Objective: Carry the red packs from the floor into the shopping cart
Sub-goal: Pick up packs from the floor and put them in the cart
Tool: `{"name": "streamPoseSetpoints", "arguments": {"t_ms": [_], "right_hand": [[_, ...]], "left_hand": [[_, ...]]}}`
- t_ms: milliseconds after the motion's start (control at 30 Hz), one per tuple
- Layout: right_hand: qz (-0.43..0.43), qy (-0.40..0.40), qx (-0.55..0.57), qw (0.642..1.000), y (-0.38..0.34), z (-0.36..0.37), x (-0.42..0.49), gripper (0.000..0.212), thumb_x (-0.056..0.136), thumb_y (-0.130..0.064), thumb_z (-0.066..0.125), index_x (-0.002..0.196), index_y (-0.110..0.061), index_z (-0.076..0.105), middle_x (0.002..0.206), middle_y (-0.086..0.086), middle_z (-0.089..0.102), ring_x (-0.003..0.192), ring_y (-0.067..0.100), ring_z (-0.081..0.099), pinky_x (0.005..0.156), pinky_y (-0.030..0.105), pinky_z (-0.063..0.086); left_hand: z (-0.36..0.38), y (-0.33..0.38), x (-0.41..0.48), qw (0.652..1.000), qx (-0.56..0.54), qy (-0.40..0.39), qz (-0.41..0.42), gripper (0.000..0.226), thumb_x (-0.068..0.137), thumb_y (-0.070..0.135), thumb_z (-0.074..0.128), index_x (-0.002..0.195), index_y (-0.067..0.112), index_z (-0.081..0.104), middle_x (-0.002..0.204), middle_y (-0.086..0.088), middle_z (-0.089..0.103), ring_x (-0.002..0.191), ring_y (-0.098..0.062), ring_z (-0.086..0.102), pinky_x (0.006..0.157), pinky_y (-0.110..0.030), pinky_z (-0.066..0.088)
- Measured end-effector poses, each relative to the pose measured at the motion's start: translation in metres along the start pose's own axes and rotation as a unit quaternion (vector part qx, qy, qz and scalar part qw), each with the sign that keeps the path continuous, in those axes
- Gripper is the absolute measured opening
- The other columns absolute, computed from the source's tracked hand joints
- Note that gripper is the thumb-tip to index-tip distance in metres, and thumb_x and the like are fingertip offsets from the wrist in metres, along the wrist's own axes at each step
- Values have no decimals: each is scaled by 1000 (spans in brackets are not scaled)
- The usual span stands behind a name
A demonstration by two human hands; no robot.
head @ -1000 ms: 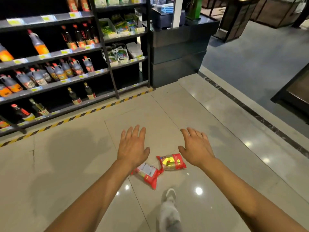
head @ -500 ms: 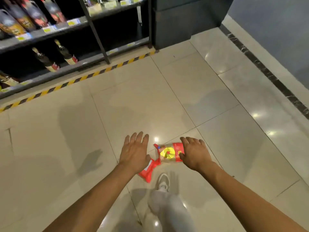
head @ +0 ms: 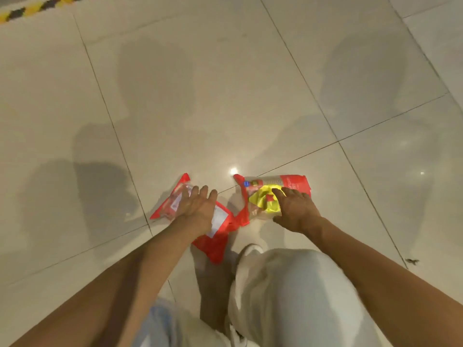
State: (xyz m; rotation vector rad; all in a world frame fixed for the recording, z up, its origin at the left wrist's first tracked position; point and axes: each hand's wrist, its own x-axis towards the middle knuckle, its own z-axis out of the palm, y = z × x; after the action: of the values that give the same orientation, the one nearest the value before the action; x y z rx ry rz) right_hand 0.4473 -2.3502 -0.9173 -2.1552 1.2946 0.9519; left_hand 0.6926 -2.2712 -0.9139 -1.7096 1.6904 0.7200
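Each red pack lies on the floor right under its own hand: left hand flat on the left pack (long axis slanting toward the shoe), right hand spread-fingered on the right pack, neither gripped.

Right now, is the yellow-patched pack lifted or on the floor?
On the floor: the yellow-patched pack lies flat there, right hand resting on it.

The floor is made of large glossy beige tiles with thin dark joints. Far beyond the left grip, in the corner, runs a yellow-and-black strip. A small lamp reflection shines just beyond and between both grips. To the right of the right grip lies a dark mark. Soft grey shadows spread to the left.
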Motion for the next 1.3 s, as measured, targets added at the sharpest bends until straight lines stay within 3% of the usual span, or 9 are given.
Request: {"name": "streamPoseSetpoints", "arguments": {"t_ms": [100, 167, 267, 367, 433, 667, 900, 1067, 1300], "right_hand": [[-12, 10, 2, 1000, 3, 32, 71, 82, 91, -50, 67, 157, -17, 30, 159, 12, 39, 147, 34, 36, 117, 47, 32], [-29, 24, -22, 999, 6, 44, 109, 91, 87, -53, 71, 158, -17, 27, 160, 12, 37, 148, 33, 34, 118, 47, 31], [-45, -13, -51, 998, 9, 48, 154, 111, 72, -53, 85, 159, -18, 27, 157, 9, 41, 145, 32, 38, 118, 44, 32], [-38, -45, -59, 996, 12, 44, 179, 108, 57, -60, 92, 146, -22, 45, 138, 6, 55, 131, 29, 49, 106, 41, 39], [-37, -31, -52, 997, 8, 49, 181, 96, 63, -58, 90, 140, -17, 50, 136, 9, 55, 129, 30, 48, 102, 41, 44], [45, 66, 129, 988, 6, 31, 87, 69, 71, -46, 83, 122, -16, 46, 117, 6, 62, 113, 30, 55, 76, 33, 39], [97, 179, 427, 881, -39, -128, -88, 73, 58, -47, 89, 110, -22, 45, 105, 2, 63, 100, 29, 62, 79, 40, 52], [49, 265, 504, 821, -84, -277, -259, 71, 43, -56, 81, 98, -32, 42, 100, -4, 68, 94, 21, 67, 85, 48, 58], [-17, 337, 558, 758, -150, -452, -493, 74, 61, -40, 96, 115, -26, 48, 105, -7, 66, 100, 20, 67, 90, 47, 57]], "left_hand": [[50, -7, 62, 999, 45, 19, 22, 84, 92, 23, 71, 160, 19, 21, 164, -8, 28, 152, -33, 26, 125, -52, 18], [79, -14, 96, 993, 93, 43, 57, 69, 91, 29, 72, 153, 27, 41, 153, -3, 46, 143, -27, 43, 122, -49, 23], [104, -22, 138, 970, 196, 104, 94, 31, 72, 36, 76, 102, 44, 76, 102, 15, 73, 98, -12, 71, 103, -40, 31], [99, -27, 159, 969, 187, -57, 153, 73, 72, 32, 87, 138, 28, 57, 134, -2, 57, 125, -27, 55, 116, -48, 28], [93, -32, 153, 969, 155, -122, 147, 81, 71, 40, 89, 139, 21, 51, 136, -6, 53, 126, -28, 51, 112, -45, 35], [86, -74, 54, 988, -150, -3, -33, 68, 67, 54, 82, 117, 25, 46, 108, 5, 63, 97, -20, 62, 77, -33, 47], [-13, -89, -145, 784, -573, 122, -207, 77, 56, 44, 96, 113, 22, 49, 98, 11, 68, 84, -13, 66, 74, -36, 49], [-136, -105, -311, 650, -687, 245, -214, 88, 44, 48, 94, 115, 21, 51, 109, 2, 73, 97, -25, 72, 92, -52, 58], [-315, -128, -555, 550, -713, 394, -183, 89, 37, 61, 84, 110, 25, 50, 105, 8, 71, 96, -23, 72, 91, -54, 58]]}}
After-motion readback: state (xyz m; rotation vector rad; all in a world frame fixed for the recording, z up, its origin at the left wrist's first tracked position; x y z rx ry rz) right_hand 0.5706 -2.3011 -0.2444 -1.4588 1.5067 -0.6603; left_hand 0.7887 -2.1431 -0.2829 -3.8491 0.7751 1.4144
